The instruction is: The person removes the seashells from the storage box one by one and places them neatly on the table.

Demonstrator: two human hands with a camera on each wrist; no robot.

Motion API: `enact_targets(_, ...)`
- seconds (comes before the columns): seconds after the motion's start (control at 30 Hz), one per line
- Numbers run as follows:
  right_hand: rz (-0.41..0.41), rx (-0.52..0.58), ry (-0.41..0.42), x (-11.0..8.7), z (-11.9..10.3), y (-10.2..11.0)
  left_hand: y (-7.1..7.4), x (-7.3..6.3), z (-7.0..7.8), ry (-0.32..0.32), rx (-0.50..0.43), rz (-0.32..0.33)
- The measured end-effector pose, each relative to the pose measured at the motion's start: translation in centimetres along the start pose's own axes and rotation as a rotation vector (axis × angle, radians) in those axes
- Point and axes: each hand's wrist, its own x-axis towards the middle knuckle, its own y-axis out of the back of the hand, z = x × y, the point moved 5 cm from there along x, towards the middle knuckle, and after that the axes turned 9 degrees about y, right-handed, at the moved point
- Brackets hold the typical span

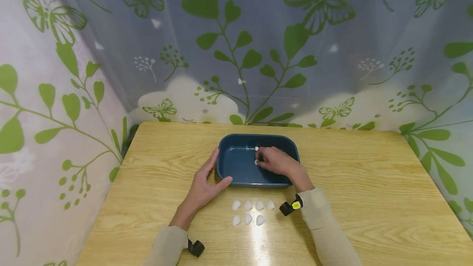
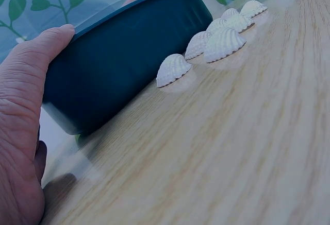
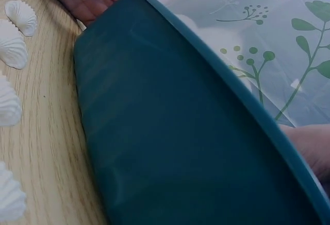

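Note:
A dark blue rectangular tub point(image 1: 236, 167) stands on the table. My left hand point(image 1: 202, 186) rests against its left front corner, the straight thumb point(image 2: 59, 37) at the rim and the other fingers along the left side. My right hand point(image 1: 277, 162) reaches inside, its thumb and forefinger at a small white seashell point(image 1: 256, 162) that they seem to pinch. Another white seashell point(image 1: 256, 148) shows just beyond these fingertips, near the tub's back wall. The right wrist view has the tub's outer wall point(image 3: 154, 111) hiding the right fingertips.
In front of the tub, several white ribbed seashells point(image 1: 259, 205) lie on the wooden table point(image 1: 351, 175) in two rows, close to the tub wall. Patterned curtains point(image 1: 258, 93) hang behind the table and at its sides.

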Motion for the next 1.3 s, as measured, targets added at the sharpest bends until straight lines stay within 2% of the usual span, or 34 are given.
enact_targets(0.17,0.02,-0.018,0.01,-0.1,-0.1,0.0,-0.2,0.3,-2.2,0.012,0.015,0.007)
enact_targets(0.23,0.021,-0.024,0.003,-0.1,-0.2,0.0,-0.2,0.4,-2.6,0.006,0.019,0.007)
enact_targets(0.57,0.009,-0.033,-0.017,-1.2,-0.9,0.3,-0.4,0.4,-2.5,-0.014,0.018,-0.006)
enact_targets(1.1,0.093,-0.001,0.084,-5.3,-4.7,2.9,-0.3,0.5,-2.7,-0.01,0.01,-0.007)
enact_targets(1.3,0.098,0.021,0.069,-7.4,-5.8,3.2,0.2,-0.2,0.7,0.003,-0.019,-0.013)
